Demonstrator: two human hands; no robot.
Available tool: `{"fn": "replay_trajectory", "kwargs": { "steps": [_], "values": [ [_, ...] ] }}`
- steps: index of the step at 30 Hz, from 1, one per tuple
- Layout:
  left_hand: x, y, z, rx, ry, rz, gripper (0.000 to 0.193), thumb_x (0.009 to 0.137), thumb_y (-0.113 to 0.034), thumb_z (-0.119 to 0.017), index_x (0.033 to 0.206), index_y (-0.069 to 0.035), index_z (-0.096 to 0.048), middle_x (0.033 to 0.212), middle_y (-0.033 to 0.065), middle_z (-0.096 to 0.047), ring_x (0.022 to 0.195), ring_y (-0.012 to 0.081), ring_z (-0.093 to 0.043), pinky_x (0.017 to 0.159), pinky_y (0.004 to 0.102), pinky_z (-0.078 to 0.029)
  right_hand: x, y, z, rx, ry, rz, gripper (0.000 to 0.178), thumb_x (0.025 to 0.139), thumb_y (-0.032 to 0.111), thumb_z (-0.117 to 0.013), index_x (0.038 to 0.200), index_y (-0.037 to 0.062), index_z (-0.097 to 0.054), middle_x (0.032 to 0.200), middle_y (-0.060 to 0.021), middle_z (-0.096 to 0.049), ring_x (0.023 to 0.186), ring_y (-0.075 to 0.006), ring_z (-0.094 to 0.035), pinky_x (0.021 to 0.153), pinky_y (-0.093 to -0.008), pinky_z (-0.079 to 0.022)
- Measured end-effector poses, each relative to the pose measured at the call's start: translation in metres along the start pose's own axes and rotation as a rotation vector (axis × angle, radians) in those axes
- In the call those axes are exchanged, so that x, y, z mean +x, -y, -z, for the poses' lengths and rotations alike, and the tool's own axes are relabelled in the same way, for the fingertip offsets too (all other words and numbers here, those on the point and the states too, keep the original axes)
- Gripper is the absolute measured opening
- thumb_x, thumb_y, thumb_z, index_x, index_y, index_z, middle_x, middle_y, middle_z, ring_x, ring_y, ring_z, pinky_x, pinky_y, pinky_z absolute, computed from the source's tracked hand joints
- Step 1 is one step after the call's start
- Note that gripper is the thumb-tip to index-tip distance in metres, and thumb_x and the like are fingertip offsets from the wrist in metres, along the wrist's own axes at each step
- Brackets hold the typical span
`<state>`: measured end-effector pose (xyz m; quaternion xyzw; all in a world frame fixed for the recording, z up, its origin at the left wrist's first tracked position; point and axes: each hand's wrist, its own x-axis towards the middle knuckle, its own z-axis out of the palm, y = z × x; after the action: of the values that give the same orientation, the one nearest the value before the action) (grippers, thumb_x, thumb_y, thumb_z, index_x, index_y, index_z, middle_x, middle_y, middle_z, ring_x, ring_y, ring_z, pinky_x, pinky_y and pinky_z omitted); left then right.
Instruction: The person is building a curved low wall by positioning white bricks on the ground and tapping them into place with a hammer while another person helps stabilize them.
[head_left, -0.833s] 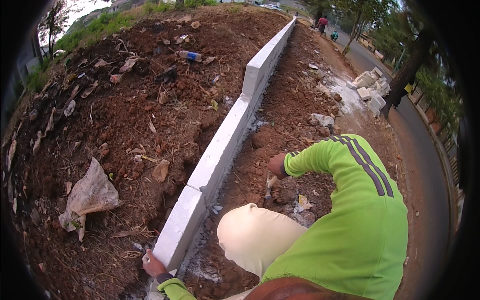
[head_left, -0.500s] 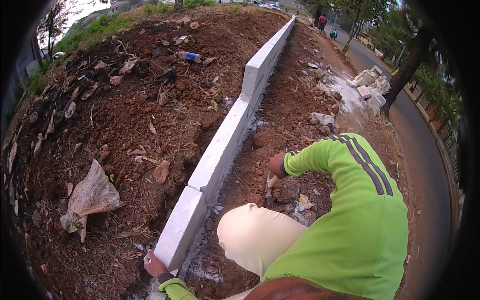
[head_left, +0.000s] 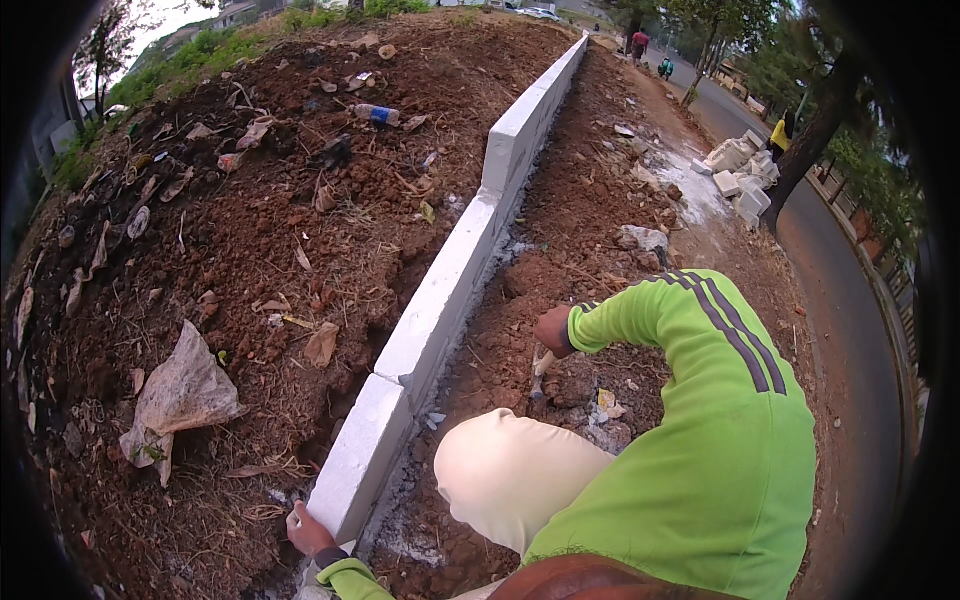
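Steadying the near white block (head_left: pixel 362 450) looks like the job of my left hand (head_left: pixel 313 530), low at seven o'clock, where it touches the block's near end. I cannot tell whether those fingers pinch the block or only lie against it, since part of the hand is hidden. My right hand (head_left: pixel 555 332), just toward four o'clock from the middle, is closed around a pale-handled tool (head_left: pixel 541 370) that points down at the soil; its working end is too small to name.

To do this well, I judge, I want even, gentle pressure from the left palm, so the block neither tips nor twists. Its top should run flush with the next block (head_left: pixel 435 310) toward one o'clock, and the joint (head_left: pixel 392 378) between them deserves a look. I would sight along both tops to check the line. My beige-clad knee (head_left: pixel 500 470) sits near the block, at six o'clock, so a careless lean could nudge it; any tap should be light and square.
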<state>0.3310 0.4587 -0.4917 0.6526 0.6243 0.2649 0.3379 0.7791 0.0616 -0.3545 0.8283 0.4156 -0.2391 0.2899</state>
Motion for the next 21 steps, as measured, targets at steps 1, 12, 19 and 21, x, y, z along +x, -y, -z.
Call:
{"fn": "replay_trajectory", "kwargs": {
  "steps": [1,12,19,21],
  "values": [
    [0.001,0.001,-0.001,0.004,0.003,0.001,0.047,0.092,-0.043,-0.063,0.095,0.003,-0.071,0.095,0.0213,-0.071,0.086,0.033,-0.065,0.081,0.0432,-0.05,-0.002,0.001,0.003,0.005,0.019,-0.01,0.036,0.078,0.03,-0.079,0.102,0.0041,-0.075,0.102,-0.0176,-0.073,0.099,-0.035,-0.071,0.084,-0.0435,-0.058],
    [0.01,0.016,-0.007,0.027,-0.012,-0.013,0.049,0.092,-0.044,-0.062,0.095,0.004,-0.072,0.095,0.0213,-0.07,0.089,0.0341,-0.065,0.083,0.0443,-0.049,0.002,-0.006,-0.007,-0.002,-0.045,0.022,0.033,0.074,0.033,-0.079,0.092,0.0053,-0.075,0.089,-0.0163,-0.074,0.088,-0.0365,-0.072,0.078,-0.0449,-0.059],
    [0.01,0.014,-0.005,0.029,0.016,-0.007,0.05,0.093,-0.045,-0.061,0.094,0.004,-0.072,0.095,0.0213,-0.071,0.087,0.0343,-0.065,0.081,0.0439,-0.049,-0.001,-0.003,-0.003,-0.01,-0.062,0.017,0.035,0.075,0.035,-0.078,0.093,0.0051,-0.075,0.093,-0.0173,-0.073,0.09,-0.0366,-0.072,0.078,-0.0449,-0.059],
    [0.009,0.013,-0.005,0.033,0.003,-0.007,0.049,0.093,-0.044,-0.061,0.095,0.004,-0.072,0.095,0.0213,-0.071,0.087,0.0341,-0.065,0.081,0.0439,-0.049,-0.001,-0.004,-0.003,-0.009,-0.058,0.017,0.036,0.075,0.036,-0.078,0.093,0.005,-0.075,0.092,-0.0174,-0.073,0.09,-0.0366,-0.072,0.078,-0.0451,-0.058]
  ]
}}
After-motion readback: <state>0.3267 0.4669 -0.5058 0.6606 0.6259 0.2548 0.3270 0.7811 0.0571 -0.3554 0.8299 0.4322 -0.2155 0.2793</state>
